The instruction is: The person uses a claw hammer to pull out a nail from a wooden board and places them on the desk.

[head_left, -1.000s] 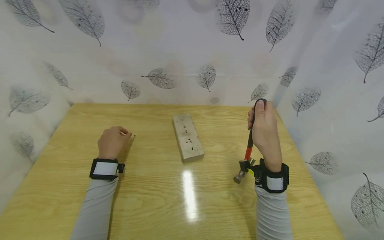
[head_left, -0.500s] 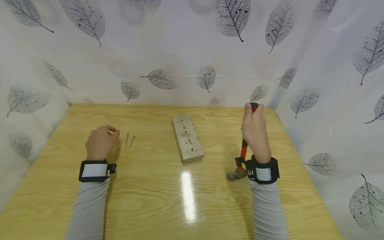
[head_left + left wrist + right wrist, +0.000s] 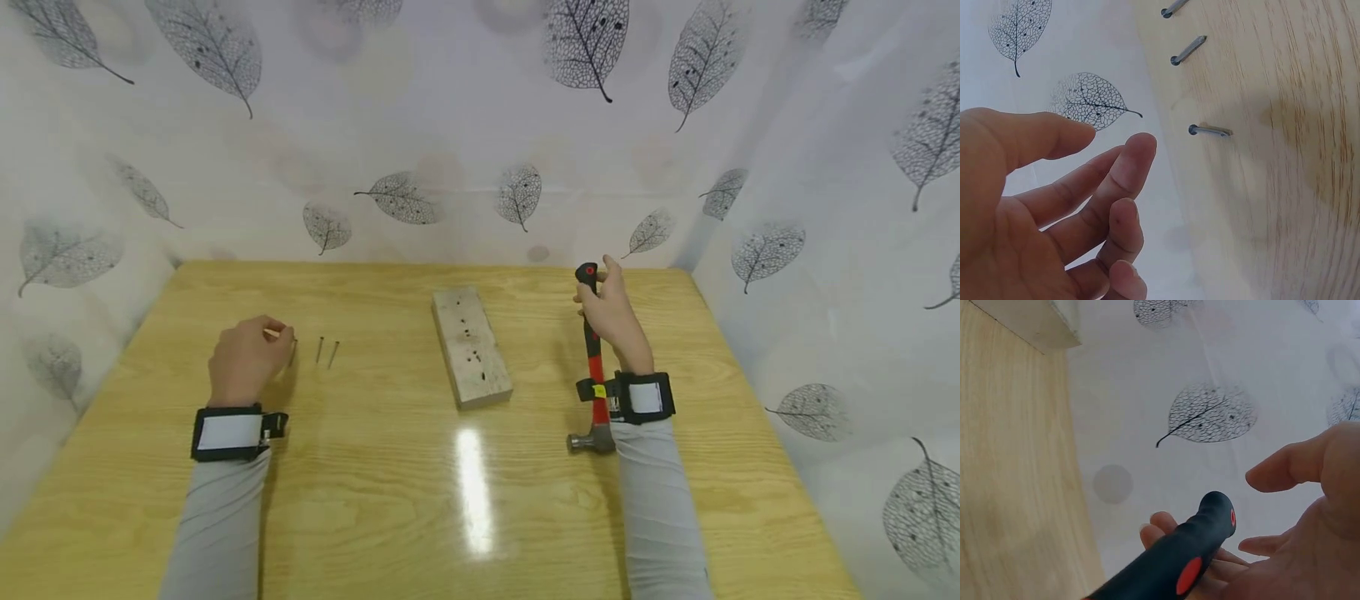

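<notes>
Three nails (image 3: 319,350) lie side by side on the table (image 3: 375,500), left of the wooden block; the left wrist view shows a nail (image 3: 1210,130) nearest the fingertips. My left hand (image 3: 249,360) is beside them, thumb apart from loosely bent fingers, holding nothing. At the right is a hammer (image 3: 592,337) with a black and red handle, its head toward me. My right hand (image 3: 617,317) is at the handle's end. In the right wrist view the handle (image 3: 1179,556) crosses the fingers, with the thumb lifted off it.
A pale wooden block (image 3: 471,346) with several dark holes or marks on top lies in the middle of the table. Behind the table and at its sides hangs a white curtain (image 3: 450,100) printed with leaves.
My left hand has drawn back leftward, leaving three nails in view on the table. The hammer has moved left and down, and my right hand's grip on it has loosened.
</notes>
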`<move>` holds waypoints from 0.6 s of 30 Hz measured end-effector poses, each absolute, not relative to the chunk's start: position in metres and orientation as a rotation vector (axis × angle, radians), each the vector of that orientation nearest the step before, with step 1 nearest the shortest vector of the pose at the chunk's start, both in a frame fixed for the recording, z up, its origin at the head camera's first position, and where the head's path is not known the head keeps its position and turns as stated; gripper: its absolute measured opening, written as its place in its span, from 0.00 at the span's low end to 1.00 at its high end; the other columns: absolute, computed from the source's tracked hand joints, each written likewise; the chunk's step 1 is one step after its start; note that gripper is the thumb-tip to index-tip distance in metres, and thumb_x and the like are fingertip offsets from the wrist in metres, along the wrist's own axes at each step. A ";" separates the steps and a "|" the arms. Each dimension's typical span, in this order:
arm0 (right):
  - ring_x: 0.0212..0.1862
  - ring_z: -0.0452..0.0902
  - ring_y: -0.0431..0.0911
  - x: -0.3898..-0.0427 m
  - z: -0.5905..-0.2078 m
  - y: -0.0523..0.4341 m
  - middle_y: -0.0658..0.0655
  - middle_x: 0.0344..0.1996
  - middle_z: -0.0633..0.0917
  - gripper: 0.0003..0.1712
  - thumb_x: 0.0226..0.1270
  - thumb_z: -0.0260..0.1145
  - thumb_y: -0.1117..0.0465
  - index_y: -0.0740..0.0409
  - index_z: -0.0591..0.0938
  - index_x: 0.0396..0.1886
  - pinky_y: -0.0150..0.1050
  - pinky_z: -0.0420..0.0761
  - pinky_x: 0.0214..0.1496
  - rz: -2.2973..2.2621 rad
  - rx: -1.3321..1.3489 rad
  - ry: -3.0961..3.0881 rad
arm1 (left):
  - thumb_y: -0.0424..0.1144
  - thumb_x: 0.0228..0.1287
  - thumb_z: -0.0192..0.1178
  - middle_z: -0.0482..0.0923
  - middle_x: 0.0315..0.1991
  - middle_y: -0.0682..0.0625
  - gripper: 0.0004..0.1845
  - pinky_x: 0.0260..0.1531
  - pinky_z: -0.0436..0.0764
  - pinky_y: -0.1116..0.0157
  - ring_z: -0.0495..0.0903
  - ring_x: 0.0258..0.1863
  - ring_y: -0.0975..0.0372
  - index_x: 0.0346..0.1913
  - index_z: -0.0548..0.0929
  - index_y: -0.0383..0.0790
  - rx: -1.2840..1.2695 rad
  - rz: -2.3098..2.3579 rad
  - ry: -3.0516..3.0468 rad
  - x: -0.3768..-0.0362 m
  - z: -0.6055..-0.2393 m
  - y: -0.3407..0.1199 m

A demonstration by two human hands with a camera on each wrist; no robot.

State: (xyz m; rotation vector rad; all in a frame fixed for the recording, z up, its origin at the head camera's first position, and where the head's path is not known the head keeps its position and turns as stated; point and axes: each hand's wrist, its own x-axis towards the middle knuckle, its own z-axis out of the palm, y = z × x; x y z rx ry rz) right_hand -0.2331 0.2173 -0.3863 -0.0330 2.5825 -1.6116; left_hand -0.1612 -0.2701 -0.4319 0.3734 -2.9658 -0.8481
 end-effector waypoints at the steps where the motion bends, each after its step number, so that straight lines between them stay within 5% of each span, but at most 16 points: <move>1: 0.64 0.72 0.64 -0.237 -0.392 0.219 0.69 0.77 0.52 0.42 0.82 0.43 0.59 0.52 0.29 0.82 0.55 0.77 0.64 -1.646 -0.020 2.536 | 0.49 0.77 0.51 0.83 0.48 0.30 0.25 0.15 0.74 0.64 0.83 0.29 0.50 0.58 0.81 0.30 0.363 -0.857 -2.965 -0.161 -0.432 -0.270; 13: 0.79 0.51 0.62 -0.261 -0.426 0.232 0.67 0.80 0.50 0.41 0.80 0.45 0.56 0.51 0.37 0.84 0.58 0.56 0.78 -1.576 0.150 2.435 | 0.48 0.77 0.52 0.83 0.48 0.31 0.24 0.23 0.78 0.62 0.85 0.36 0.46 0.58 0.81 0.29 0.233 -0.896 -2.979 -0.161 -0.429 -0.266; 18: 0.76 0.55 0.65 -0.260 -0.434 0.236 0.71 0.79 0.52 0.40 0.81 0.44 0.56 0.57 0.38 0.83 0.59 0.59 0.78 -1.534 0.139 2.481 | 0.47 0.77 0.52 0.84 0.49 0.31 0.23 0.31 0.82 0.53 0.84 0.41 0.43 0.59 0.81 0.31 0.157 -0.915 -2.993 -0.163 -0.434 -0.260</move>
